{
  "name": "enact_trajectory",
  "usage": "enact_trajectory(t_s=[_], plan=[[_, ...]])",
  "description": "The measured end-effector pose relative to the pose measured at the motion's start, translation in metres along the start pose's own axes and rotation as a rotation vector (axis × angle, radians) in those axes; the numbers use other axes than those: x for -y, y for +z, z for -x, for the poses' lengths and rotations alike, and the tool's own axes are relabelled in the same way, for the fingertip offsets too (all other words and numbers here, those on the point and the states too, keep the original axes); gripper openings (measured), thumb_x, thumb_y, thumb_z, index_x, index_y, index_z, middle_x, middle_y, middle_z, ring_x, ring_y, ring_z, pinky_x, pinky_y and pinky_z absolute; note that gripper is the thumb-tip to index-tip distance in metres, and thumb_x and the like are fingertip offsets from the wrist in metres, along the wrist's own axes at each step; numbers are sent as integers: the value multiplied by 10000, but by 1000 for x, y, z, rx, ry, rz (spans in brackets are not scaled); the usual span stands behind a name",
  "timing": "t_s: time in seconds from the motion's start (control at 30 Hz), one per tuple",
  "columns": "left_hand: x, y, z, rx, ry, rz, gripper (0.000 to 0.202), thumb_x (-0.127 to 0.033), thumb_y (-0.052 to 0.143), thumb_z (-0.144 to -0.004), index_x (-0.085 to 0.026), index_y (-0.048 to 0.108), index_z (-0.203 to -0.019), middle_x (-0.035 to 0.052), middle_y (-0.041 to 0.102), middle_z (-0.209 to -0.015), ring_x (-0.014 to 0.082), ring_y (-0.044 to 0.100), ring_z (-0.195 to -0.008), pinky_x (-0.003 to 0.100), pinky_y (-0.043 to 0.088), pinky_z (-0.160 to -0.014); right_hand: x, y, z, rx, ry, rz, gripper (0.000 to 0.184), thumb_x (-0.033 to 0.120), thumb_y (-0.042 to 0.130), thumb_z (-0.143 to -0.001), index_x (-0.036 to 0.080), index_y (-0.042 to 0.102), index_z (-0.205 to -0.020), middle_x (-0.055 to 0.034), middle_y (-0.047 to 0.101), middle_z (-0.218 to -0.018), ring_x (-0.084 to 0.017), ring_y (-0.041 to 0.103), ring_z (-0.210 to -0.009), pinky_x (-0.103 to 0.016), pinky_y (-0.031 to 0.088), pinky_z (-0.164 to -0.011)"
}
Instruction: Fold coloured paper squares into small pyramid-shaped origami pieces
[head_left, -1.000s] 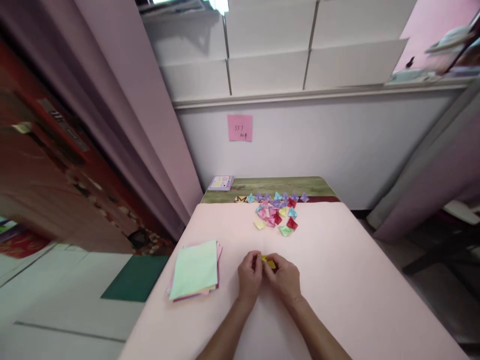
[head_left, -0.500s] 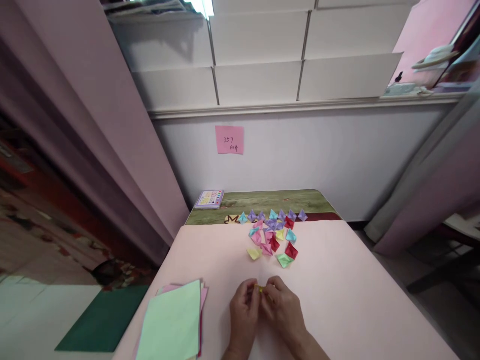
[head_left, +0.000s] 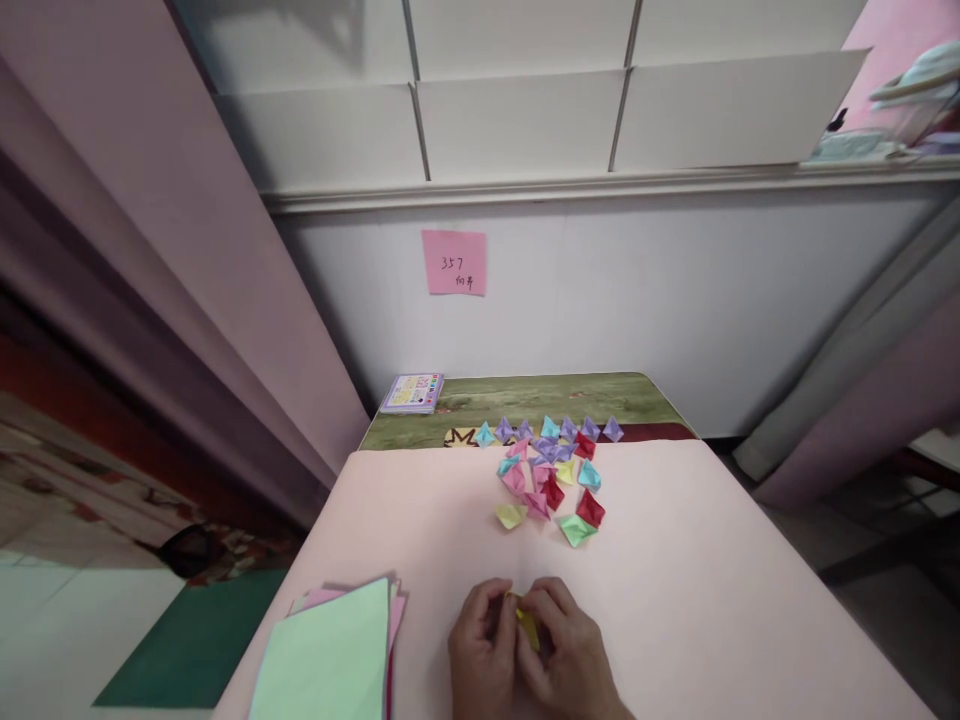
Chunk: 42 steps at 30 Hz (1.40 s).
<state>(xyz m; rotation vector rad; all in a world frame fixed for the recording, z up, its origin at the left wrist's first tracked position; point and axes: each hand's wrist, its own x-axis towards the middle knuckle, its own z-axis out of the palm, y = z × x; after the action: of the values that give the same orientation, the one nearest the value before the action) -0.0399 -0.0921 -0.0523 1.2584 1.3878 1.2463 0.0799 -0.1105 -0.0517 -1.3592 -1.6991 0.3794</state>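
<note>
Between my two hands, low in the middle of the head view, is a small folded piece of yellow paper [head_left: 528,628]. My left hand [head_left: 482,645] pinches it from the left with thumb and fingertips. From the right, the fingers of my right hand [head_left: 567,645] close on the same piece and cover much of it. Beyond the hands lie several small folded paper boats; a pale yellow one [head_left: 511,516], a green one [head_left: 577,530] and a red one [head_left: 590,509] are nearest. Purple, pink and blue ones sit farther back.
A stack of coloured paper [head_left: 330,650], light green on top, lies at the table's left. The pink cover [head_left: 675,560] leaves a green wood-patterned strip [head_left: 600,395] at the back, with a small booklet [head_left: 414,392]. A pink note [head_left: 454,263] hangs on the wall.
The head view has tipped down and come closer. The yellow paper is turned and shows more of itself between the fingers. Both hands still hold it.
</note>
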Motion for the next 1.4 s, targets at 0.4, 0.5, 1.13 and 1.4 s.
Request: enact_trajectory(t_s=[0.4, 0.5, 1.13, 1.4], plan=[[1, 2, 1, 24, 142, -123, 232, -388, 605, -853, -196, 704, -936, 86, 713, -939, 229, 702, -865, 330, 604, -781, -14, 4, -6, 61, 280, -46, 206, 266, 563, -840, 211, 651, -662, 0, 645, -601, -136, 602, -536, -214, 415, -530], [1, 3, 1, 21, 103, -111, 246, -389, 594, -860, -187, 696, -956, 84, 718, -928, 225, 706, -839, 328, 606, -756, -17, 4, -7, 99, 289, -34, 219, 289, 570, -851, 208, 649, -663, 2, 650, -604, -132, 600, -537, -211, 399, -535], [-2, 13, 4, -20, 46, 32, 326, -454, 493, -936, -168, 649, -959, 73, 695, -903, 161, 677, -736, 293, 549, -719, -24, -43, -8, -75, 341, 127, 314, 396, 532, -889, 194, 667, -689, 3, 645, -605, -117, 546, -521, -223, 368, -549], [8, 14, 3, -1, 69, 52, 308, -420, 486, -935, -155, 641, -956, 60, 672, -830, 151, 662, -700, 292, 554, -694, -32, -78, -91, -172, 461, 344, 284, 405, 569, -832, 196, 757, -876, -51, 723, -683, -204, 632, -638, -278, 390, -631]])
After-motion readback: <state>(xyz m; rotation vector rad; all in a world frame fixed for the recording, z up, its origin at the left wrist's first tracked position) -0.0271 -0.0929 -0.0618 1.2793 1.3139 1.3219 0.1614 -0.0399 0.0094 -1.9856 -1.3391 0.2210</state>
